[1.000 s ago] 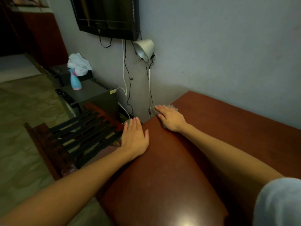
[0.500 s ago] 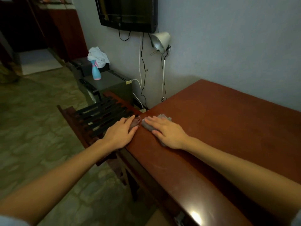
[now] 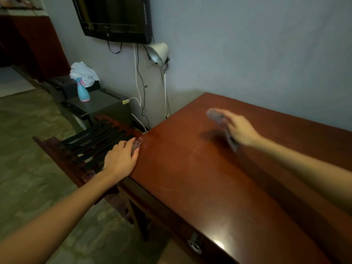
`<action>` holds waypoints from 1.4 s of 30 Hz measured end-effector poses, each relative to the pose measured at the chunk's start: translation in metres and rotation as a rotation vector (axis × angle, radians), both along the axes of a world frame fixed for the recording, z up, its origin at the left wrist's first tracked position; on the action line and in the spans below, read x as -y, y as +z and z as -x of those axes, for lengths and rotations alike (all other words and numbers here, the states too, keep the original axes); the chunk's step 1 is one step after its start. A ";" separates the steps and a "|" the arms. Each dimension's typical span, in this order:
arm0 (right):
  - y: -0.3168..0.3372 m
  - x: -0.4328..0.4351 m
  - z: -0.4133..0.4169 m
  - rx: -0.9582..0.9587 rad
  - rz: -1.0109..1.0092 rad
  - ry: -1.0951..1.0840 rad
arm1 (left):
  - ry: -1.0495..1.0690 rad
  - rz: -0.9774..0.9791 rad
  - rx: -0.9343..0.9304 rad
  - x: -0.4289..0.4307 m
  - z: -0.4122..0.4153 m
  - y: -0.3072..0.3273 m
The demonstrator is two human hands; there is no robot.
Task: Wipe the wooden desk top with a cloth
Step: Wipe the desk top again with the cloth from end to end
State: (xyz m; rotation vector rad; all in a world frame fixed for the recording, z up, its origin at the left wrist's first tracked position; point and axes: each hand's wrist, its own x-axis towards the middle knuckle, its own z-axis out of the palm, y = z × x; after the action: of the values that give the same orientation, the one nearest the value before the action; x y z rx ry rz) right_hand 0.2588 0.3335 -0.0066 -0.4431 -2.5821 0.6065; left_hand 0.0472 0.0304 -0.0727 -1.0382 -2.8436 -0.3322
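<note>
**Q:** Now, what is the status of the right hand [image 3: 241, 130]?

**A:** It sits at 3 o'clock of the frame, over the far half of the desk top [image 3: 190, 174]. It is motion-blurred. It grips the grey cloth [image 3: 215, 115]. One end of the cloth sticks out past the fingers towards 10 o'clock, and another end trails below the wrist towards 6 o'clock. How each finger lies cannot be made out through the blur. A dark shadow falls on the wood just under the hand.

**Q:** And the left hand [image 3: 122, 159]?

**A:** It is at 8 o'clock, palm down on the left edge of the desk top, with the fingers straight and close together. It clasps nothing. A small greyish scrap [image 3: 137, 144] lies under the fingertips, and I cannot tell what it is.

**Q:** What is the surface condition?

**A:** The wood is reddish-brown, with faint pale streaks between the two hands and a bright glare spot near 5 o'clock.

**Q:** What are the surroundings?

**A:**
- A dark slatted rack [image 3: 91, 141] is at 9 o'clock, just beside the left hand.
- A blue spray bottle [image 3: 83, 92] is at 10 o'clock.
- A white lamp [image 3: 159, 52] is at 12 o'clock, below a wall-mounted screen [image 3: 114, 18].
- A metal drawer handle [image 3: 194, 244] is at 6 o'clock.
</note>
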 end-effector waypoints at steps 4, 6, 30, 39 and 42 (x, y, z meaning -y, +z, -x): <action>-0.015 -0.094 -0.032 0.254 0.014 -0.488 | 0.011 -0.027 -0.029 -0.001 0.000 -0.002; -0.030 -0.096 -0.029 0.332 -0.009 -0.570 | 0.024 -0.041 -0.028 -0.001 -0.002 -0.002; -0.060 0.214 0.112 0.122 -0.228 0.669 | 0.037 -0.163 0.013 0.059 0.025 0.034; -0.049 0.094 0.067 0.203 -0.127 0.244 | -0.131 -0.139 0.044 0.031 0.017 0.018; -0.045 0.082 0.085 0.263 -0.129 -0.044 | -0.183 -0.083 0.024 0.023 0.013 0.020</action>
State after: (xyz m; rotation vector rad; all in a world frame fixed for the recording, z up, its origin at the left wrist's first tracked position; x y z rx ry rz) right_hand 0.1741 0.2513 -0.0521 -0.5684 -2.8297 0.3851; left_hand 0.0338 0.0069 -0.0526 -1.2878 -2.7346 -0.4755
